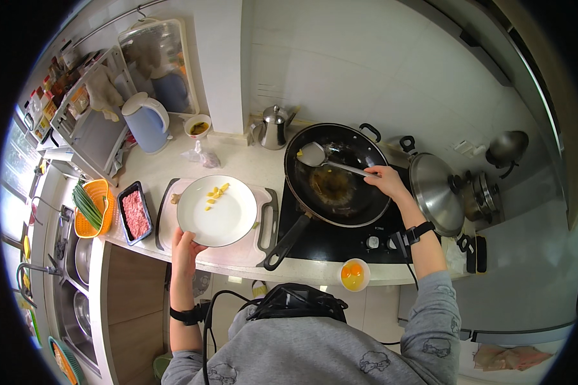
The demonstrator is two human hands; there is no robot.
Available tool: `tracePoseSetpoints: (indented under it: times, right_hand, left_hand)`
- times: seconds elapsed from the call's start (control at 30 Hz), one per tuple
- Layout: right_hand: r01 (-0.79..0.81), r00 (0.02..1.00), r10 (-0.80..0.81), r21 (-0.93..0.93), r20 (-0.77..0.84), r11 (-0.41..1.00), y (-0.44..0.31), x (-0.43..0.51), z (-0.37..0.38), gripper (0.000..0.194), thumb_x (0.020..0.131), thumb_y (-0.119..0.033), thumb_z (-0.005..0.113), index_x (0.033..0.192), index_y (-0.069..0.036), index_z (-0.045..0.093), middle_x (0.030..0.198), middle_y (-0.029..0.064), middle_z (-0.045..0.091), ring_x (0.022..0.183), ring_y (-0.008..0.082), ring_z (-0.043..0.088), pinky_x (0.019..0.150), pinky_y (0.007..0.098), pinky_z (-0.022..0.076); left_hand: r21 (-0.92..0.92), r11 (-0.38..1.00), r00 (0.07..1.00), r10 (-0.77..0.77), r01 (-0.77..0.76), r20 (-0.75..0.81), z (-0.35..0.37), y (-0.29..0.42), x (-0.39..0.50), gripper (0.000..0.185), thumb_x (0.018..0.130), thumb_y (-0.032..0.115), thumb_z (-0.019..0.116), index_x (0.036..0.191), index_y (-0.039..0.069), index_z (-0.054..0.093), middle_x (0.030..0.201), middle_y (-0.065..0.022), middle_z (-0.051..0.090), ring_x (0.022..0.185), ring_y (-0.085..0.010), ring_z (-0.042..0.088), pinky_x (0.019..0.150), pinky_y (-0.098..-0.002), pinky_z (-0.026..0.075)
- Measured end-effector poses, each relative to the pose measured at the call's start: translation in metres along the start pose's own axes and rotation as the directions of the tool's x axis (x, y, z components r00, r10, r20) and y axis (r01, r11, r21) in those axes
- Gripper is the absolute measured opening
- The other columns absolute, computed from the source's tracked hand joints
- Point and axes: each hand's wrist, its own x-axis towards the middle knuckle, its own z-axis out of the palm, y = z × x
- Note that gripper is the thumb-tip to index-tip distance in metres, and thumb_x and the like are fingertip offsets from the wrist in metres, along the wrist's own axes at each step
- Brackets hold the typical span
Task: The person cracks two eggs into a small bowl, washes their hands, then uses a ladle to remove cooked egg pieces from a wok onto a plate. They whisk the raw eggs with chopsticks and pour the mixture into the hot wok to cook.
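Observation:
My left hand (188,248) grips the near-left rim of a white plate (216,219), thumb on top. Several small yellow pieces (215,193), perhaps garlic or ginger, lie on the plate's far half. The plate is over a light cutting board (231,256) with dark ends. In my right hand (387,182) is the handle of a metal spatula (347,168). Its blade is inside a black wok (366,207), near the left wall, with a bit of yellow at its tip. Brownish liquid (334,185) pools in the wok's bottom.
Left of the board stand a black tray of minced meat (136,214) and an orange basket (107,222) with green onions. A cup with raw eggs (354,275) sits at the counter's front edge. A large lid (431,192) leans right of the stove, and the wok's handle (286,243) juts towards me.

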Motion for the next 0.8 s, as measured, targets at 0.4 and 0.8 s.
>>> tracePoseSetpoints:
  times: [0.4, 0.8]
  right_hand:
    - [-0.133, 0.990, 0.121, 0.218, 0.068, 0.967, 0.010, -0.017, 0.010, 0.040, 0.079, -0.017, 0.074, 0.113, 0.003, 0.066, 0.095, 0.0078, 0.070, 0.084, 0.0142, 0.063, 0.076, 0.0283, 0.0477]
    - [0.231, 0.970, -0.229, 0.019, -0.078, 0.973, -0.054, -0.092, -0.031, 0.035, 0.082, -0.013, 0.070, 0.114, -0.001, 0.064, 0.090, 0.0090, 0.067, 0.077, 0.0178, 0.063, 0.071, 0.0287, 0.0492]
  left_hand:
    - [0.026, 1.000, 0.996, 0.009, -0.011, 0.089, 0.026, 0.003, 0.017, 0.030, 0.088, 0.013, 0.047, 0.116, 0.003, 0.050, 0.101, -0.0083, 0.061, 0.081, -0.0167, 0.064, 0.070, -0.0295, 0.054]
    - [0.063, 0.998, 0.980, -0.015, 0.003, 0.199, 0.063, -0.007, 0.056, 0.033, 0.088, 0.015, 0.048, 0.119, 0.003, 0.049, 0.105, -0.0091, 0.061, 0.085, -0.0180, 0.064, 0.072, -0.0319, 0.055]
